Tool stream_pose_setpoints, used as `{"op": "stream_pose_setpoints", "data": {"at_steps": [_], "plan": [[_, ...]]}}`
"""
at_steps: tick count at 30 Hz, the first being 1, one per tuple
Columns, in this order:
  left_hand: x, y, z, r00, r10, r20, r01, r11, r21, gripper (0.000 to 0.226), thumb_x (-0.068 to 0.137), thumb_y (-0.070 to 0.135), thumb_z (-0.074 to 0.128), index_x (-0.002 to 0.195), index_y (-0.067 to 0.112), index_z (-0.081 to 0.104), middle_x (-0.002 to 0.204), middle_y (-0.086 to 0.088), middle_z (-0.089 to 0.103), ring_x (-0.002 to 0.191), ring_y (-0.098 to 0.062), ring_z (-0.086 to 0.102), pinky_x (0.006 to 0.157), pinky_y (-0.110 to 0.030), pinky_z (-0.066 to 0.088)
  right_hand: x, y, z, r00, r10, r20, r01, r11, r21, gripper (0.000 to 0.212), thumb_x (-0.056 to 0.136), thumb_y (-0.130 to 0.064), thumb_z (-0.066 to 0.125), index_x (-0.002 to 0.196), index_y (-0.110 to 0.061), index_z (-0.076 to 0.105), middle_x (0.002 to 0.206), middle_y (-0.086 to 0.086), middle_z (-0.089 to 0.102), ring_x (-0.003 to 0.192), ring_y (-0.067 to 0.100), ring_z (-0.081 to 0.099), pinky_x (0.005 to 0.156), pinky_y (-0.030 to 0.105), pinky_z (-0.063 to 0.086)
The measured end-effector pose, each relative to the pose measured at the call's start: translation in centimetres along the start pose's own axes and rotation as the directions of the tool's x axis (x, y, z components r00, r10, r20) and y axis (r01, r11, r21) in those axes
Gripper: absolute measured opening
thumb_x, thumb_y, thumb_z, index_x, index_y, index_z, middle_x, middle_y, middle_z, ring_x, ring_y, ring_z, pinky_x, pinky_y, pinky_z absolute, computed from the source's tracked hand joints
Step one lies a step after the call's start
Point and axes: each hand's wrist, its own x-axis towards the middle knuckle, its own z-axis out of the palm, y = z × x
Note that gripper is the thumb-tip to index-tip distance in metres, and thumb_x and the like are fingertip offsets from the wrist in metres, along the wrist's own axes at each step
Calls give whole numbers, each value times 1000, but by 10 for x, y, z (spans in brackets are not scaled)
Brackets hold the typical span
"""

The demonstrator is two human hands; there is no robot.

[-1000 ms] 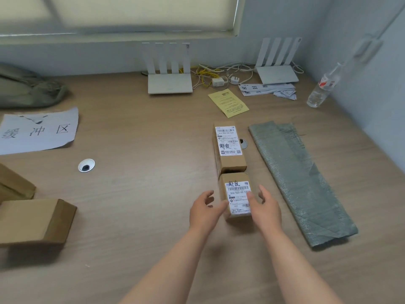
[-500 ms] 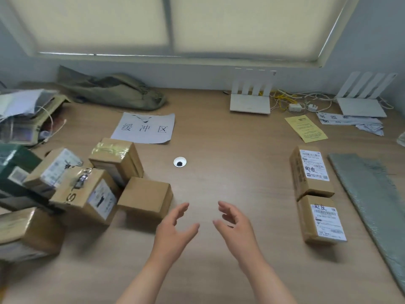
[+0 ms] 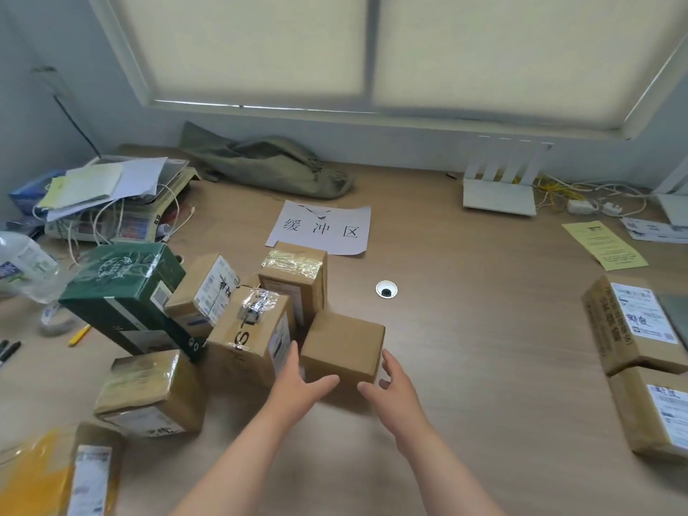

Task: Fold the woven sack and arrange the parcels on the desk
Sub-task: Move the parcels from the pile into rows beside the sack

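We are holding both hands at the plain brown parcel (image 3: 344,344), which is sitting near the middle of the counter (image 3: 484,366). Our left hand (image 3: 298,383) is resting at the parcel's near-left corner, fingers straight and thumb stretched along the front face, its grip released. Our right hand (image 3: 396,385) is hovering at the near-right corner with fingers spread, its grip released too. Whether its fingertips are touching the cardboard is hard to say from this angle.

The parcel is sitting just beside a cluster on its left: a taped box (image 3: 253,333) touching it, a taller taped box (image 3: 294,277) behind, and a green carton (image 3: 123,292) leaning further left. A printed sheet (image 3: 324,229) is lying behind the cluster.

At the right edge, two labelled parcels (image 3: 633,322) are lying end to end. A sliver of the grey woven sack (image 3: 674,314) is showing just beyond them, flat on the counter.
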Motion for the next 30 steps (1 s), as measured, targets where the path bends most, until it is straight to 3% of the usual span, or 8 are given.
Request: {"op": "stream_pose_setpoints", "data": {"at_steps": [4,7,9,13,16,19,22,30], "plan": [[6,-2,2,998,-54,19,56,993,-103,88,94,32,67,161,19,13,166,-2,18,151,-21,25,118,-37,26,5,7,12,999,-12,-33,14,999,38,63,87,8,57,133,-34,56,111,-27,70,98,7,72,74,14,53],[2,-8,4,997,-73,-32,71,995,-75,72,88,39,68,152,28,34,155,0,32,139,-20,38,117,-39,33,0,8,11,996,29,-84,-25,998,49,51,79,-17,64,123,-42,60,128,-6,62,115,17,62,92,31,55],[-3,-12,7,993,-106,-57,99,988,-117,58,74,50,69,126,40,48,142,-1,47,124,-20,52,110,-43,44,-4,13,5,989,80,-123,-67,992,107,42,82,-25,65,120,-41,57,130,-2,58,114,18,61,99,43,53],[-19,-11,19,991,-72,-112,48,978,-203,30,81,46,67,104,37,49,124,-4,54,111,-22,57,99,-42,48,-21,8,-12,973,122,-194,-79,973,218,31,99,-21,57,129,-27,50,118,1,56,93,16,64,80,34,52],[-41,4,31,994,-38,-99,3,944,-331,37,76,61,55,109,44,52,120,-2,55,108,-17,57,98,-44,49,-37,0,-30,974,115,-196,-58,959,277,24,102,-34,51,126,-30,54,121,3,59,109,19,63,92,38,51],[-65,25,41,994,-18,-106,-35,879,-476,31,102,52,39,111,27,55,111,-4,63,98,-15,61,84,-38,52,-58,-13,-52,978,101,-182,-39,948,316,33,101,-52,45,117,-27,58,117,1,64,110,23,62,97,44,54],[-88,50,48,998,5,-70,-39,869,-493,55,88,69,43,115,22,55,112,-5,63,104,-17,61,84,-37,54,-75,-26,-73,982,79,-172,-18,944,329,43,96,-59,50,114,-22,60,116,5,65,112,28,62,98,50,55],[-118,84,58,986,115,-121,-156,890,-428,54,65,58,58,103,20,60,95,1,63,89,-14,58,82,-34,47,-98,-44,-117,990,-48,-130,84,954,287,19,100,-23,50,115,-22,61,114,3,68,106,16,64,96,43,54]]}}
